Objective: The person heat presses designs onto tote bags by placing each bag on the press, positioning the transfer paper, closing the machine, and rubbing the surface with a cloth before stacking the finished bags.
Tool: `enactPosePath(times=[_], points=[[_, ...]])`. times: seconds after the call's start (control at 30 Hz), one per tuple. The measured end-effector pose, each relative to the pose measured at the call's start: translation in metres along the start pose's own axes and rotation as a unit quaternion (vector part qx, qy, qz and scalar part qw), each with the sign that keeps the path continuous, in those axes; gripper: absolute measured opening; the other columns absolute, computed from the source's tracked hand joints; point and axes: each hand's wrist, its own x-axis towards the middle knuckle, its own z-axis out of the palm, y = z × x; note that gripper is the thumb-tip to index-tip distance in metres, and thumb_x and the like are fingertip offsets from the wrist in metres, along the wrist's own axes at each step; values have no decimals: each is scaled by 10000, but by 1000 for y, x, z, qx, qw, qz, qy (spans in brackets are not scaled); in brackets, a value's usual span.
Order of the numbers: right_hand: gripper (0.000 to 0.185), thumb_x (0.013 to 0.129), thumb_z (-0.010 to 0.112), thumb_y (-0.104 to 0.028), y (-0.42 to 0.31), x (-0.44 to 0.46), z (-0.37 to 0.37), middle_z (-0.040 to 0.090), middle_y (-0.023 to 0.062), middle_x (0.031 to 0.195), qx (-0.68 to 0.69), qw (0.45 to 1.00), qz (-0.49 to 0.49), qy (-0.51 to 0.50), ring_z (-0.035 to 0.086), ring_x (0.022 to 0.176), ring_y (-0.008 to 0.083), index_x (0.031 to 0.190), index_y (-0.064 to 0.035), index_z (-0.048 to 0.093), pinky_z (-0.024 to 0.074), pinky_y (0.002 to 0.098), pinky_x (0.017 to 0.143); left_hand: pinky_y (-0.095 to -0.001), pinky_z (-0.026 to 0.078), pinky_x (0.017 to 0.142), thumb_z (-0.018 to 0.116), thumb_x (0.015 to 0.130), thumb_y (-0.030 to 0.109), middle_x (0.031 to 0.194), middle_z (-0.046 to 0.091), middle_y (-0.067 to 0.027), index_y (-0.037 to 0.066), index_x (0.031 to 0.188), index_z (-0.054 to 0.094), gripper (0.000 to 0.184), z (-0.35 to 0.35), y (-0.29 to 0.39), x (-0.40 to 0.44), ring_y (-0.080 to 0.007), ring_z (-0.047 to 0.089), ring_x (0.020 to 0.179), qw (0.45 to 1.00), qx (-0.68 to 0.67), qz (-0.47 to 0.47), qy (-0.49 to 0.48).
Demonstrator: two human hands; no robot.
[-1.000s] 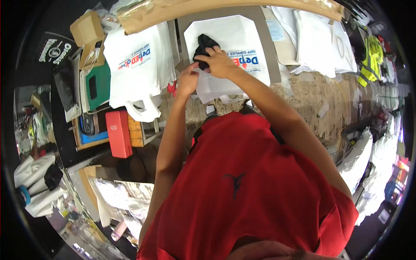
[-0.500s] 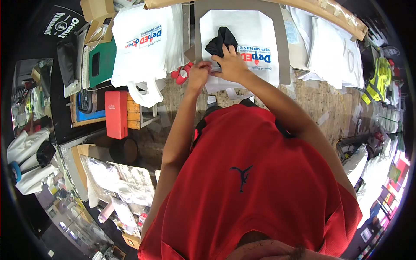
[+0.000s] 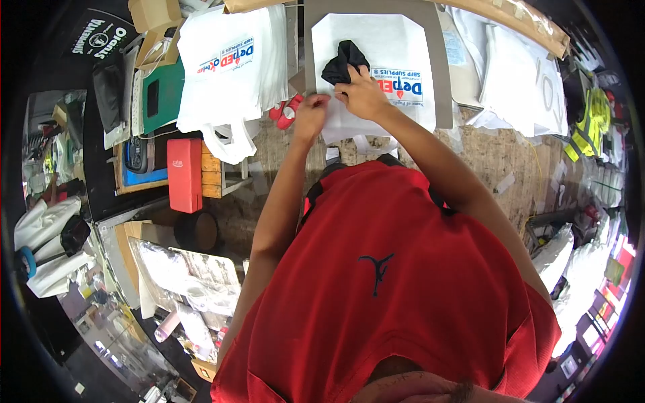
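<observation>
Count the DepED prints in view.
2: one print on the bag under the black cloth, another on the stack of white bags at left. More may be hidden inside.

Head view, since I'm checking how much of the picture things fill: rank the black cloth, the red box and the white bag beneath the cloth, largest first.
1. White bag, though partly covered
2. Red box
3. Black cloth, partly under the right hand

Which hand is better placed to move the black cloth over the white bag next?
Probably the right hand: it touches the black cloth on the white bag. The left hand is near the bag's left edge, apart from the cloth.
</observation>
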Motion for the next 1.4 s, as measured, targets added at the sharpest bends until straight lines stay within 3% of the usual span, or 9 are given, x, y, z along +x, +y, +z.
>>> enactPosePath(times=[0.33,0.53,0.73,0.8,0.83,0.93,0.97,1.2,1.4], points=[[187,850,685,-255,67,-3,-29,514,255,1296,-32,992,115,41,479,1174,462,1021,-191,725,514,496,956,-270,478,695,612,902,95,910,661,-28,54,1089,721,221,5,-3,-2,-116,583,770,998,41,38,29],[133,824,726,-261,136,-23,-64,685,219,974,-33,971,200,130,621,1000,401,930,-191,763,521,417,876,-297,507,802,663,862,143,974,708,-90,34,1074,719,244,4,5,-3,-172,654,885,992,91,73,50],[188,842,784,-204,207,-106,-113,686,33,865,477,735,411,252,589,727,108,928,-42,741,480,282,665,-417,487,919,717,815,180,1058,676,-168,27,1052,704,282,24,35,0,-352,610,1050,949,267,153,69],[167,881,741,-230,214,-142,-128,680,4,865,492,697,459,248,595,772,92,971,-90,733,460,288,651,-471,457,957,736,814,207,1196,625,-173,31,1104,685,344,39,58,-2,-408,539,1135,887,304,324,123],[167,881,741,-230,220,-161,-130,680,4,865,490,693,463,253,595,772,92,971,-90,733,460,288,651,-508,397,1057,706,870,306,1418,488,-208,50,1268,619,481,42,57,6,-443,445,1282,888,306,342,43],[108,921,691,-276,230,-220,-123,659,-60,880,519,624,490,320,571,762,73,942,-171,698,420,264,664,-531,267,1169,641,925,420,1535,362,-222,79,1432,492,629,64,50,20,-439,329,1403,835,392,386,-5],[129,930,669,-291,231,-241,-120,655,-57,872,520,612,503,321,575,779,79,940,-164,688,426,267,658,-555,140,1213,577,948,515,1606,241,-214,86,1529,349,758,67,46,24,-427,197,1482,821,435,367,-39],[155,900,697,-297,225,-377,-104,669,-41,896,511,500,596,365,612,802,102,981,-165,691,462,285,707,-586,56,1204,468,946,642,1623,183,-230,9,1552,242,904,50,29,45,-435,112,1506,805,517,290,31],[230,796,813,-317,245,-466,-89,624,-39,721,338,624,678,193,554,603,68,895,-127,730,411,249,467,-553,66,1218,498,970,558,1603,189,-278,-67,1525,240,874,149,80,39,-443,117,1501,837,402,370,-26]])
